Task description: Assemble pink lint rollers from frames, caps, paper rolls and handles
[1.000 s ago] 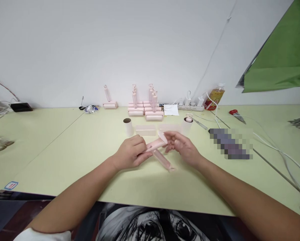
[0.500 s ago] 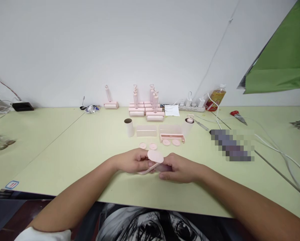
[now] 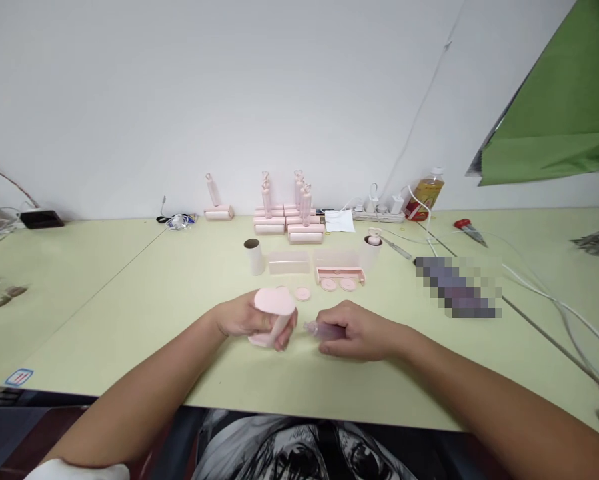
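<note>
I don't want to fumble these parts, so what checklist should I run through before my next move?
1. Left hand holding the pale pink plastic frame: ok.
2. Right hand gripping the translucent pinkish plastic handle: ok.
3. Frame and handle joined: not ok, they are apart.
4. Open white cardboard tube standing upright: ok.
5. Handle's covered end undamaged: cannot tell, right hand hides it.

On my view, a white sleeve [image 3: 79, 471] covers the upper left arm [image 3: 129, 400]. Below the table's [image 3: 104, 320] near edge, black clothing [image 3: 332, 443] carries a grey-and-white sketched print [image 3: 279, 457].
</note>
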Motion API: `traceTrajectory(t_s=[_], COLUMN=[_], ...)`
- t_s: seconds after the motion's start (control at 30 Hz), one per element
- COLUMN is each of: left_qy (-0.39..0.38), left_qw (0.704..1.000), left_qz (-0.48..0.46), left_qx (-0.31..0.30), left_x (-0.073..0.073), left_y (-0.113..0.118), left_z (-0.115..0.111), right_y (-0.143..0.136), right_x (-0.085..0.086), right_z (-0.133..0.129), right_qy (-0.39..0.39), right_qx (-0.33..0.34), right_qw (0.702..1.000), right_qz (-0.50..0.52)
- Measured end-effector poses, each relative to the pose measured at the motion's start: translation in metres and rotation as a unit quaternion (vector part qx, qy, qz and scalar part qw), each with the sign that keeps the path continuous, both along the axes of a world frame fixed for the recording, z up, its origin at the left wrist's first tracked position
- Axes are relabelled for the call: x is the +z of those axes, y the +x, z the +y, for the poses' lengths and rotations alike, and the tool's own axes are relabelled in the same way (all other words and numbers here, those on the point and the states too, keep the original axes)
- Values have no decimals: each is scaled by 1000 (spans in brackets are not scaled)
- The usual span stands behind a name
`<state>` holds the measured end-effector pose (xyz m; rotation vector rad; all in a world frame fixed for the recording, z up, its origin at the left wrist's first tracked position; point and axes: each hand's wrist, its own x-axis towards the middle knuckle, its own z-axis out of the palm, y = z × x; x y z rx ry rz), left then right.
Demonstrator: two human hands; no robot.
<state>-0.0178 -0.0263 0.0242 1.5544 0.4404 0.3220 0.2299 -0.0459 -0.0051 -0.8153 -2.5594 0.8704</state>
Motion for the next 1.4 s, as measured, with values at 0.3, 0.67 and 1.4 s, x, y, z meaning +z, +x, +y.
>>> traceTrajectory(t_s=[0.3, 0.67, 1.4], left_qy=[439, 625, 686], left_qw=[793, 642, 601], left_qz=[166, 342, 318], left_qx=[388, 283, 257], left_x=[-17, -47, -51], left_y=[3, 33, 39], left_z=[37, 67, 56], right_y=[-10, -10, -8], right_x=[-8, -9, -11], right_z=[6, 3, 5], right_qy=[91, 66, 17], right_qx=[0, -1, -16], right_qw=[995, 998, 1000], right_qz=[38, 4, 13])
